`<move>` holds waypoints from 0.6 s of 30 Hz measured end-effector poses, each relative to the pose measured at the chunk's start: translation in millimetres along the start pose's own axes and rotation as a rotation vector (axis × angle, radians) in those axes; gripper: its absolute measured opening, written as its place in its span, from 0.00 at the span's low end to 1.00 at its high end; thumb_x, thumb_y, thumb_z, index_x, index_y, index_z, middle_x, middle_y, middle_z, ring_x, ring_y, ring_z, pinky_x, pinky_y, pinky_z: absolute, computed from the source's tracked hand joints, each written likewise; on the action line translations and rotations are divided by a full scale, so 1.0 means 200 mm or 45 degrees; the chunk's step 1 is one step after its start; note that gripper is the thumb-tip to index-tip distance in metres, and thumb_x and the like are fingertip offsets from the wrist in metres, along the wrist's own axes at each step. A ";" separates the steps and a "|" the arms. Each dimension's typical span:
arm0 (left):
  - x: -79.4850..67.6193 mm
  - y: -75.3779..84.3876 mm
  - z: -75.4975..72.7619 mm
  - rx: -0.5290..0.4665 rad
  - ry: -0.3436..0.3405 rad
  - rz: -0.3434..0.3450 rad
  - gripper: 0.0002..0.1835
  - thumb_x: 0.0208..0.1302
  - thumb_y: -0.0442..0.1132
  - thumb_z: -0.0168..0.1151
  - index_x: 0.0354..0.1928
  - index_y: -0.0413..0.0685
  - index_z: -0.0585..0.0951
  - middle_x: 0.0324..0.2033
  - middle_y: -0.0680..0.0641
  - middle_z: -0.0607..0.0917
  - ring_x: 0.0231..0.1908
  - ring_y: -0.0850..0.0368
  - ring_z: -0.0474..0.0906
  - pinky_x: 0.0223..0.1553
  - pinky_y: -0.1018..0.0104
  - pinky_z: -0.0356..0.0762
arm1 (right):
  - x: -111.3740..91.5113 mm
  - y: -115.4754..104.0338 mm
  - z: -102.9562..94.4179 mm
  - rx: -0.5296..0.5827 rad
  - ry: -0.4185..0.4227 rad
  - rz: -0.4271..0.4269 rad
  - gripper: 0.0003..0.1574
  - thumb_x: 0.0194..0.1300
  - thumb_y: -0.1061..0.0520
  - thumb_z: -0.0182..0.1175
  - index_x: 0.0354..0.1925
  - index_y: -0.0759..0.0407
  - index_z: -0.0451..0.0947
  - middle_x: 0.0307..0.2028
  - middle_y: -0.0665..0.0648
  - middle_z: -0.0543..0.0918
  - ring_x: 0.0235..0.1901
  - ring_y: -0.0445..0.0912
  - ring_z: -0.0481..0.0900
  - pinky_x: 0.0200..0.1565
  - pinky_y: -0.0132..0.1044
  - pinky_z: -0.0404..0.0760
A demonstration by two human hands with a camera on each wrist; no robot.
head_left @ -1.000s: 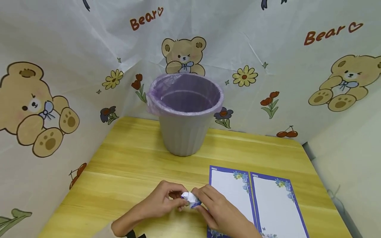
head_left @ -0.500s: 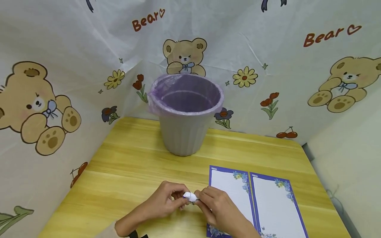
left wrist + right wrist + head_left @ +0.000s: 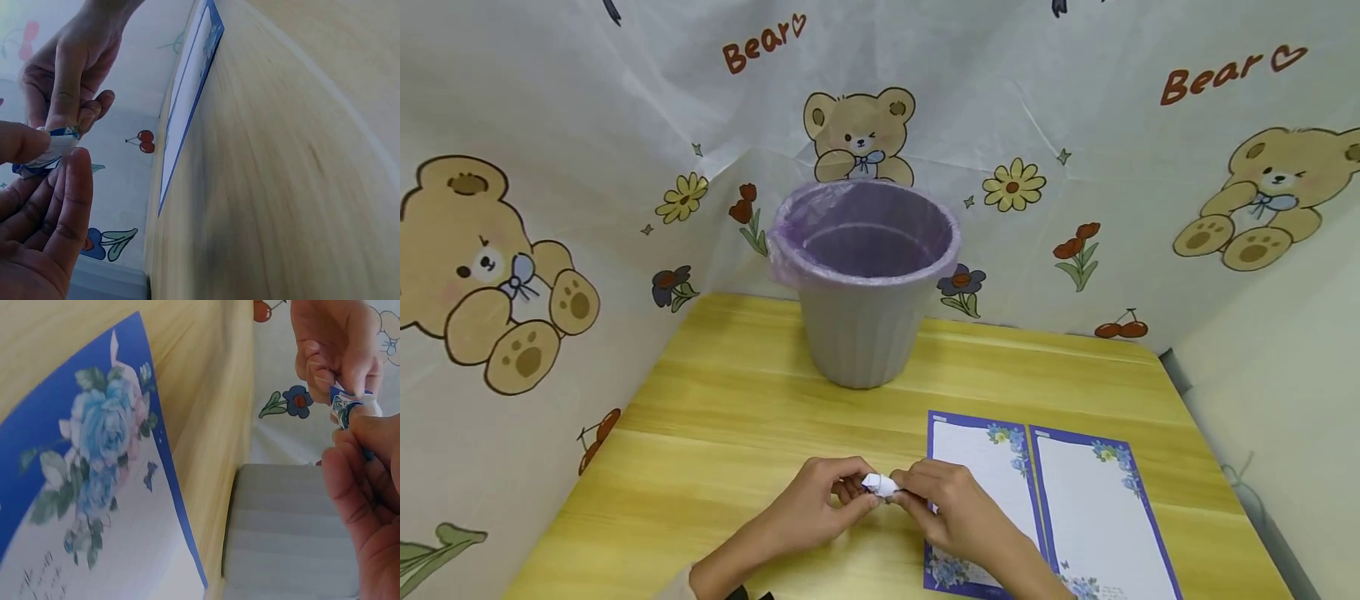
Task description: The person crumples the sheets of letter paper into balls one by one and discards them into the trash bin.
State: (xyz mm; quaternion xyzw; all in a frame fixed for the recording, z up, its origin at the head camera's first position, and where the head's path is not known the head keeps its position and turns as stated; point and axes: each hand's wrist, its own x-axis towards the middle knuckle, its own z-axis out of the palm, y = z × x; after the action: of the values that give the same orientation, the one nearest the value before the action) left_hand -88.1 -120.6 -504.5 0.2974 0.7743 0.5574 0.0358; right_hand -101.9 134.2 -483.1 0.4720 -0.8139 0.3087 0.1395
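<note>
Both hands pinch a small crumpled piece of paper (image 3: pixel 880 485) over the front of the wooden table. White shows on most of it in the head view; the wrist views reveal blue edges and a floral print on the folded paper (image 3: pixel 340 407). My left hand (image 3: pixel 820 504) grips its left end between thumb and fingers. At the other end, the thumb and fingertips of my right hand (image 3: pixel 951 508) pinch it, above the left flat sheet. Seen from the left wrist, the crumpled paper (image 3: pixel 61 145) lies under the left thumb, part of it hidden by the fingers.
Two blue-bordered floral paper sheets, the left one (image 3: pixel 977 450) and the right one (image 3: pixel 1101 500), lie flat at the right. A grey bin (image 3: pixel 865 333) with a purple liner (image 3: pixel 790 254) stands at the back. Bear-printed cloth (image 3: pixel 955 100) walls the table (image 3: pixel 737 400).
The paper has turned in the fingers and looks more compact, with less blue showing in the head view. Both hands stay around it; the right hand has shifted slightly up.
</note>
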 end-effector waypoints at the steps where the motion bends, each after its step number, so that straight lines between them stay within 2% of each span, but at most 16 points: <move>1: 0.00 0.00 0.00 0.001 0.003 0.000 0.02 0.76 0.40 0.69 0.44 0.59 0.86 0.35 0.54 0.90 0.34 0.72 0.83 0.34 0.70 0.89 | 0.00 0.00 0.00 -0.007 0.007 0.002 0.08 0.71 0.61 0.72 0.49 0.55 0.89 0.34 0.45 0.90 0.30 0.28 0.76 0.34 0.14 0.75; 6: 0.02 0.01 0.01 -0.064 -0.002 -0.013 0.05 0.80 0.43 0.64 0.43 0.53 0.86 0.32 0.46 0.90 0.30 0.72 0.83 0.31 0.67 0.90 | 0.00 0.01 0.00 -0.046 0.048 -0.049 0.09 0.70 0.62 0.73 0.47 0.55 0.89 0.34 0.45 0.90 0.31 0.30 0.80 0.35 0.13 0.76; 9: 0.03 0.02 0.02 -0.114 -0.003 -0.036 0.08 0.82 0.42 0.61 0.42 0.52 0.86 0.30 0.41 0.90 0.26 0.68 0.83 0.28 0.66 0.89 | 0.00 0.00 0.00 -0.016 0.074 -0.061 0.08 0.70 0.61 0.72 0.47 0.53 0.89 0.33 0.44 0.90 0.31 0.29 0.81 0.35 0.14 0.77; 15: 0.05 0.04 0.04 -0.181 0.037 -0.012 0.07 0.83 0.39 0.59 0.43 0.55 0.85 0.31 0.43 0.89 0.26 0.57 0.86 0.29 0.63 0.90 | 0.00 0.00 -0.02 0.192 0.163 0.081 0.12 0.67 0.63 0.75 0.46 0.48 0.89 0.33 0.44 0.91 0.28 0.28 0.81 0.34 0.17 0.81; 18: 0.05 0.04 0.04 -0.189 0.074 0.024 0.07 0.83 0.38 0.59 0.45 0.54 0.85 0.31 0.43 0.89 0.26 0.52 0.87 0.29 0.63 0.91 | 0.01 0.00 -0.02 0.255 0.215 0.100 0.14 0.65 0.64 0.76 0.46 0.49 0.89 0.34 0.47 0.92 0.29 0.30 0.84 0.34 0.19 0.83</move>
State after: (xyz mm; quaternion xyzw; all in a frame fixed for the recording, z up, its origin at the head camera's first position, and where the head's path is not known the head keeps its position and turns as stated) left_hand -89.9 -106.2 -497.4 0.2848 0.7288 0.6219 0.0300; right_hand -103.1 136.5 -478.8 0.4237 -0.7823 0.4321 0.1474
